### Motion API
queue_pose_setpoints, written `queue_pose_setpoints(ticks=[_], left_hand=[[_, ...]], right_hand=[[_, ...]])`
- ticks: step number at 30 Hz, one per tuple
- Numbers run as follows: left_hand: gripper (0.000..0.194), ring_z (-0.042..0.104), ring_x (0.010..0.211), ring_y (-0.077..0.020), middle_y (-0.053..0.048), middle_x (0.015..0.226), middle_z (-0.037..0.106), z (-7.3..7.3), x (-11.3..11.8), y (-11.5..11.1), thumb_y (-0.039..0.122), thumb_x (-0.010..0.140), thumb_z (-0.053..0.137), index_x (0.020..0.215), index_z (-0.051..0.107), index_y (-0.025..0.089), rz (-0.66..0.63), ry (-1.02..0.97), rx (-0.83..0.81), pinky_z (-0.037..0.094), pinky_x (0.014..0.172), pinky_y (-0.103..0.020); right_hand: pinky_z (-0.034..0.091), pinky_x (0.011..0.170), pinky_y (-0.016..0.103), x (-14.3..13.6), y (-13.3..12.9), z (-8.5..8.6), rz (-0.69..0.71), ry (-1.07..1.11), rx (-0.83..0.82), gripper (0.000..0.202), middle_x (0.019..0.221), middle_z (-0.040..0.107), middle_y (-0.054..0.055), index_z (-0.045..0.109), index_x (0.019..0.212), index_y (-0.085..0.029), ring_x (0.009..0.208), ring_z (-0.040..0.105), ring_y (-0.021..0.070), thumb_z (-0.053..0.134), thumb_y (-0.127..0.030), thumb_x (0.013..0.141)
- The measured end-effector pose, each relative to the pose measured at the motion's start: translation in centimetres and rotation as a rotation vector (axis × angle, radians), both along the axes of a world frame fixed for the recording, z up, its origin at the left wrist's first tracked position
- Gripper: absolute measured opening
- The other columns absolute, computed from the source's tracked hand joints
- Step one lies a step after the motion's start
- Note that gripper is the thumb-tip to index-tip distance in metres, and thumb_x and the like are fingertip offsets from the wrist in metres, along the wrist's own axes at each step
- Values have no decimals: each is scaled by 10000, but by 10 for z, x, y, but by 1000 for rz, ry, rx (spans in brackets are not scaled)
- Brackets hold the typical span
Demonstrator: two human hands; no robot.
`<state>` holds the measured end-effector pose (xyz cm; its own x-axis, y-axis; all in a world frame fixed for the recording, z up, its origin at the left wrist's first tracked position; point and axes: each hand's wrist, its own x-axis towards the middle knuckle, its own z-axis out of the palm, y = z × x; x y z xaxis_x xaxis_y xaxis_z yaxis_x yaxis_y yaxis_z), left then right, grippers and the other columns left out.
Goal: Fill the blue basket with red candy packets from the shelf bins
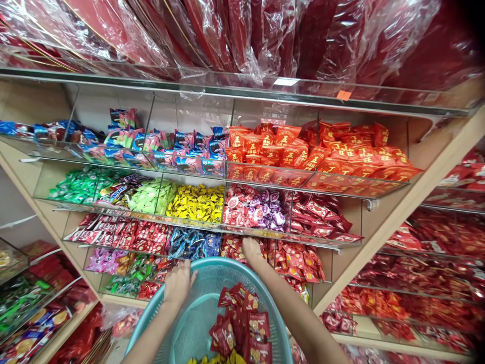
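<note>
My left hand (178,284) is closed over the far rim of a teal plastic basket (137,328), its thumb lying towards the inside. Dark red wrapped packets (242,318) are heaped in the right part of the basket, with yellow-wrapped candies (223,359) at its near edge. My right hand (251,248) reaches past the basket into a shelf compartment of dark red packets (231,247). Its fingers are hidden among the packets and under the shelf above, so what they hold does not show. Blue-wrapped sweets (193,243) fill the compartment to its left.
Clear-fronted shelves (261,232) rise ahead, divided into compartments. Orange packets (288,149), yellow candies (197,205) and green candies (81,184) lie on them. Plastic-wrapped red goods (265,35) stand on top. More stocked shelves (417,298) flank the right, others the left.
</note>
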<state>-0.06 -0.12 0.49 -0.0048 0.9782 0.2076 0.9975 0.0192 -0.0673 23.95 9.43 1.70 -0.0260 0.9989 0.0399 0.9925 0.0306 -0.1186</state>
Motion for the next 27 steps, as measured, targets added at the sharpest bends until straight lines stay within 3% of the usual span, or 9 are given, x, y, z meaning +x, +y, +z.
queue_pose_setpoints(ticks=[6, 11, 18, 21, 27], left_hand=[[340, 564, 825, -221, -108, 893, 580, -2, 0, 1, 393, 850, 292, 978, 490, 148, -1, 12, 22, 400, 716, -333], [348, 563, 831, -228, -114, 894, 579, -2, 0, 0, 399, 851, 286, 978, 490, 146, -6, -6, 21, 400, 725, -344], [324, 563, 834, -227, -116, 897, 576, 3, 1, -2, 387, 849, 301, 964, 488, 148, 2, -26, -1, 413, 712, -346], [328, 563, 825, -231, -118, 895, 577, 3, 1, -2, 379, 851, 292, 966, 487, 142, -6, -17, 5, 417, 702, -349], [337, 558, 828, -230, -118, 902, 583, 4, 1, -2, 377, 852, 280, 970, 490, 141, -9, -11, -4, 415, 711, -350]], right_hand=[[418, 790, 315, 18, 0, -1, 33, 43, -2, 261, 1003, 603, 178, 580, 1000, -96, 942, 572, 246, 517, -161, 755], [385, 841, 281, 41, -1, -5, 134, 125, -2, 406, 1125, 557, 136, 486, 1142, -141, 1048, 512, 223, 538, -274, 761], [356, 881, 238, 65, -5, -10, 275, 192, -35, 595, 1222, 500, 102, 420, 1243, -153, 1114, 459, 200, 591, -198, 675], [337, 903, 243, 67, -7, -11, 264, 199, -26, 632, 1259, 463, 98, 403, 1260, -169, 1134, 440, 199, 590, -159, 656], [334, 900, 288, 61, -8, -14, 162, 201, 13, 542, 1218, 503, 86, 411, 1251, -205, 1117, 452, 212, 546, -224, 727]])
